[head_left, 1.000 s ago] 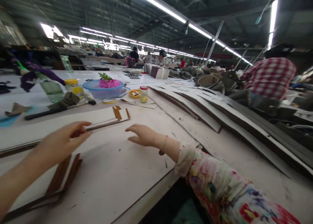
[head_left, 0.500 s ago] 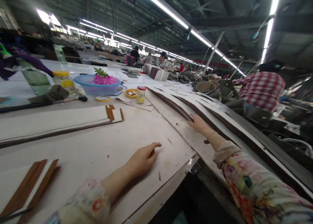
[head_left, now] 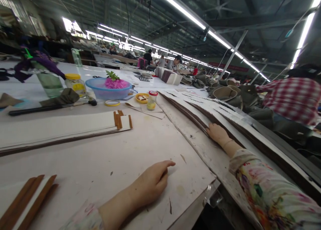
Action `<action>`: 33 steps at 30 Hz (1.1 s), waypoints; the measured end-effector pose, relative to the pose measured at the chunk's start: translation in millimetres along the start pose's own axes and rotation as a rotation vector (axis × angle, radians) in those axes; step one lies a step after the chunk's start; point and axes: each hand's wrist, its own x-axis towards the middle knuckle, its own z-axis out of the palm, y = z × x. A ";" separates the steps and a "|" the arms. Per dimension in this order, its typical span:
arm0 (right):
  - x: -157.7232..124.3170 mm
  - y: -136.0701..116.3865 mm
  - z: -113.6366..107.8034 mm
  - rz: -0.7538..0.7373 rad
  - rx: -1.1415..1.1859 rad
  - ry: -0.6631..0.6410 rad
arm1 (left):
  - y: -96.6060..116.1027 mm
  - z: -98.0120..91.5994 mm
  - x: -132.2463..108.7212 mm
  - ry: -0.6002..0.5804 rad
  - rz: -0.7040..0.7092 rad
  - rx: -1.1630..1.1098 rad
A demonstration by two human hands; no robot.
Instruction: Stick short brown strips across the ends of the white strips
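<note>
My right hand is at the near edge of a fanned stack of long white strips with dark brown edges. Its fingers curl round the nearest strips, and the fingertips are partly hidden. On the left, my left hand hovers over or rests on the pale table, its index finger stretched out and nothing in it. Further left lies another pile of white strips with brown end pieces. Brown-and-white strips sit at the lower left corner.
A blue basin with pink contents, a yellow-lidded jar, a red-lidded jar, a yellow dish and a black-handled brush stand along the back. A person in a checked shirt is at the right, beside dark green pieces.
The view has swung left, so the scene sits further right. My right hand has closed down on the strips' edge. My left hand stays over the table, its index finger straighter.
</note>
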 end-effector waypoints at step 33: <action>-264.1 -21.5 -52.3 -0.383 0.471 -0.160 | 5.8 0.8 7.5 0.054 -0.402 -1.036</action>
